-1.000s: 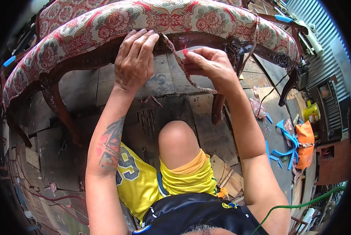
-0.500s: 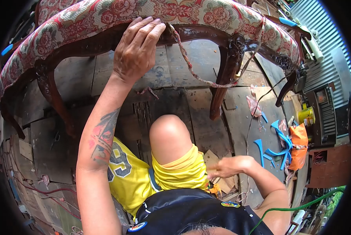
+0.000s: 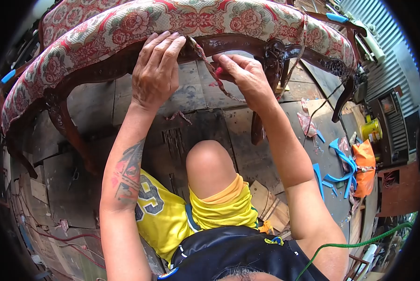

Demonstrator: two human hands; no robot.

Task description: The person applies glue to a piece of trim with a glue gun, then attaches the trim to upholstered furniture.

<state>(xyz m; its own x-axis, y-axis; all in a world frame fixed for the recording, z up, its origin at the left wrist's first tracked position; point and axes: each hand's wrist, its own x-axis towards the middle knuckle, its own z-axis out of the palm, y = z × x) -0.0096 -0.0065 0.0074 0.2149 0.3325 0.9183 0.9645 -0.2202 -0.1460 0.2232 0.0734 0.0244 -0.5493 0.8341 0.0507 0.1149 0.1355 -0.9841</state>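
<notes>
A sofa (image 3: 196,18) with floral red and cream fabric and carved dark wood legs spans the top of the view. My left hand (image 3: 156,70) lies with outstretched fingers against its lower fabric edge, where cloth meets the wood rail (image 3: 224,45). From beside those fingertips a braided strip of trim (image 3: 201,52) hangs in a loop and rises again over the sofa's right part. My right hand (image 3: 247,77) is beside the strip with thumb and fingers closed together. Something small and pink-red shows at its fingertips, too little to name.
Blue curved pieces (image 3: 346,175) and an orange bag (image 3: 363,168) lie on the wooden floor at right, near a yellow can (image 3: 371,129). A green rope (image 3: 360,243) crosses at lower right. Scissors (image 3: 74,177) rest on the floor at left.
My right hand has come up from beside my knee to the hanging trim. My left hand remains at the sofa edge. The view has shifted slightly.
</notes>
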